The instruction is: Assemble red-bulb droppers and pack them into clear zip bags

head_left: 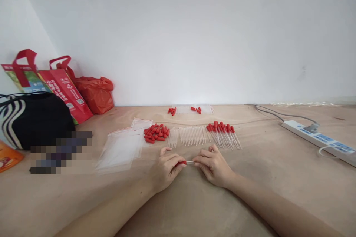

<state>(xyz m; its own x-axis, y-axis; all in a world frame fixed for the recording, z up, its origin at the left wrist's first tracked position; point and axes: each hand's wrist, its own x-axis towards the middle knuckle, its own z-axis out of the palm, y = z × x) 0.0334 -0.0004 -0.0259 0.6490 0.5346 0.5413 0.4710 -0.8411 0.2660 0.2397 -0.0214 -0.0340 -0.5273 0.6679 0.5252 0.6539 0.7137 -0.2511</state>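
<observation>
Resting low on the pale worktop [278,177], both hands meet at one small dropper. The left hand [167,168] has its fingertips pinched on the red rubber bulb [182,162], and the right hand [213,166] is pinched on the clear tube [190,162] that sticks out of that bulb, so the piece spans the short gap between the two hands, just above the surface near the person.

Just beyond the hands lies a row of parts: a heap of loose red bulbs [156,133] to the left, a spread of bare clear tubes [191,135] in the middle, and a fan of finished droppers with red tops [224,133] to the right. Left of the heap, clear plastic bags [122,148] lie flat and overlapping. Farther back, near the wall, a few more red bulbs [196,109] sit on another clear bag.

At the far left stand a black bag with zebra stripes [36,118], red shopping bags [66,89] and a red plastic sack [96,94]. A white power strip [319,139] with its cable lies at the right.
</observation>
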